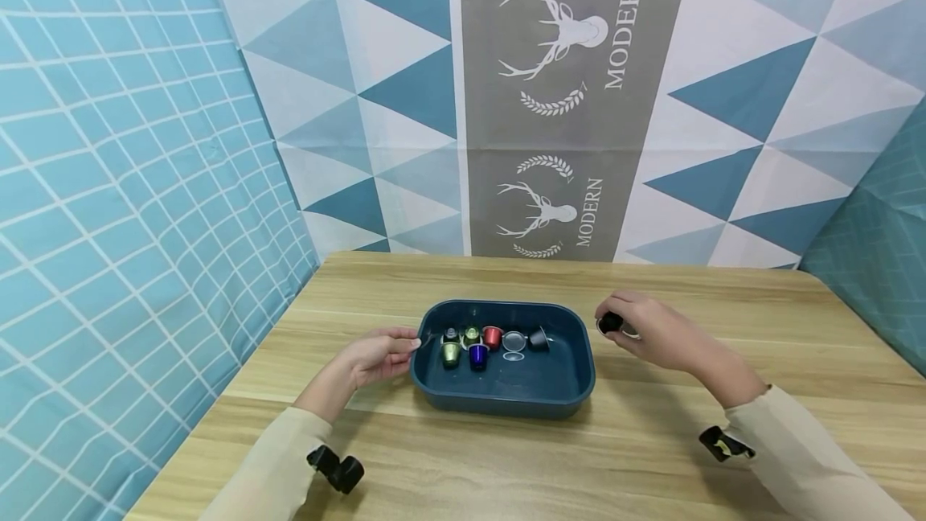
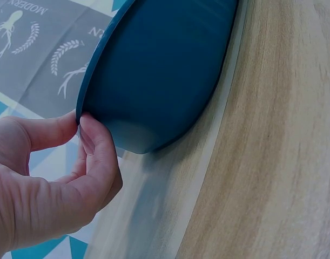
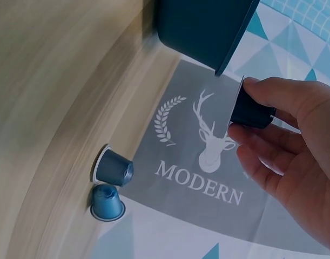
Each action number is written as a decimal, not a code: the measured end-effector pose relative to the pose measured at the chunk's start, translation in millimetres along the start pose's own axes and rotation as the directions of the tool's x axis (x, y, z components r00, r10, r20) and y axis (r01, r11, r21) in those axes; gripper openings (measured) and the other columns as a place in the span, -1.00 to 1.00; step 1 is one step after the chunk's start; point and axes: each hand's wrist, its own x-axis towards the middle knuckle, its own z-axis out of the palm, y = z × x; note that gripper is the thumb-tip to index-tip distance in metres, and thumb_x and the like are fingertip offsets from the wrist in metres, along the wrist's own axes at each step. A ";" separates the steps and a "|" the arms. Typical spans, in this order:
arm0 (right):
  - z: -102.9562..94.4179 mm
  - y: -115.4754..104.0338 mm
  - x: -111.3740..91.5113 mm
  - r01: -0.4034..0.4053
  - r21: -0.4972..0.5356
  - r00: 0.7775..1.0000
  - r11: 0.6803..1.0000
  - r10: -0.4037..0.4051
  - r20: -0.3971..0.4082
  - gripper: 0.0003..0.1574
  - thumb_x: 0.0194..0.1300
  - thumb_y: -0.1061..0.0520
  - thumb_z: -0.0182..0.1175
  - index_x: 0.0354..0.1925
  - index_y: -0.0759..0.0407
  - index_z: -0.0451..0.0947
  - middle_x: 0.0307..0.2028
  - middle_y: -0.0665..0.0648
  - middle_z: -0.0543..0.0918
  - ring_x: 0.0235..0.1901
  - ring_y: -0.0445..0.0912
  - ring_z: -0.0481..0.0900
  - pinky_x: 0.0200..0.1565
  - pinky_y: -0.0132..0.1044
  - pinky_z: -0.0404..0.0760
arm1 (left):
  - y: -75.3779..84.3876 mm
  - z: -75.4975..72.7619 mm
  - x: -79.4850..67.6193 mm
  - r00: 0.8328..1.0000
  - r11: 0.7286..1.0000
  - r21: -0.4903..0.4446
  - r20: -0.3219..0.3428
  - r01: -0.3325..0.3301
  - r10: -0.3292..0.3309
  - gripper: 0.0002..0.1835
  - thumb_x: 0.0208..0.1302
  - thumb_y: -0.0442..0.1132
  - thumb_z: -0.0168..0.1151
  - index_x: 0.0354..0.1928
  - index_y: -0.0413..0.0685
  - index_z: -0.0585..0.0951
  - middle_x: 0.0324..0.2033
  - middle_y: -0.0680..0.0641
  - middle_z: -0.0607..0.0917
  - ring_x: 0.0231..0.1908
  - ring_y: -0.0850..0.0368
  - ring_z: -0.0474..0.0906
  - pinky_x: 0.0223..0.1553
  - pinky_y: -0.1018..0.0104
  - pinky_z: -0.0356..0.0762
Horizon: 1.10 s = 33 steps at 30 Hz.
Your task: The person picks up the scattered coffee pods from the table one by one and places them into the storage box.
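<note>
A dark blue tray (image 1: 506, 404) stands on the table, several coffee capsules inside. My left hand (image 1: 383, 356) pinches its left rim between thumb and fingers, as the left wrist view confirms. To the tray's right, my right hand (image 1: 654, 332) holds a black coffee capsule (image 3: 253, 110) by thumb and fingertips, above the table. Inside the tray lie a light green capsule (image 1: 451, 354), a dark blue capsule (image 1: 478, 357), a red capsule (image 1: 493, 337) and a black capsule (image 1: 538, 339). Others at the back left are small and partly overlapped.
Two blue capsules, one lying on its side (image 3: 114, 167) and one standing (image 3: 107, 204), are on the table near my right hand; the hand mostly hides them in the head view. The wooden table (image 1: 506, 473) meets a patterned cloth backdrop (image 1: 405, 103) at its far edge.
</note>
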 end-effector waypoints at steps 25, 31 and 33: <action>6.5 -21.7 37.7 0.072 0.081 0.983 0.994 -0.085 0.160 -0.71 0.13 0.23 0.36 -0.15 0.18 0.57 -0.23 0.05 0.62 -0.27 -0.17 0.58 -0.23 -0.33 0.62 | -2.6 1.7 -2.7 1.000 1.000 -0.005 0.008 0.009 -0.009 -0.51 0.41 -0.37 0.00 0.29 -0.41 0.18 -0.40 0.11 0.62 -0.37 0.36 0.57 -0.27 0.52 0.57; 7.2 -26.3 47.0 0.080 0.129 0.970 0.988 -0.107 0.217 -0.72 0.15 0.25 0.35 -0.14 0.19 0.56 -0.25 0.06 0.60 -0.32 -0.19 0.52 -0.26 -0.34 0.60 | 1.0 2.6 -1.7 1.000 1.000 -0.008 0.010 0.004 -0.004 -0.51 0.41 -0.37 -0.01 0.29 -0.43 0.16 -0.40 0.11 0.62 -0.36 0.36 0.58 -0.26 0.52 0.57; 7.1 -28.4 51.2 0.065 0.138 0.963 0.988 -0.099 0.251 -0.74 0.16 0.24 0.34 -0.14 0.17 0.56 -0.24 0.06 0.60 -0.29 -0.19 0.52 -0.22 -0.31 0.61 | 1.7 2.7 -1.9 1.000 1.000 -0.001 0.011 0.003 -0.003 -0.52 0.41 -0.38 -0.01 0.28 -0.42 0.18 -0.40 0.11 0.63 -0.36 0.36 0.58 -0.27 0.52 0.57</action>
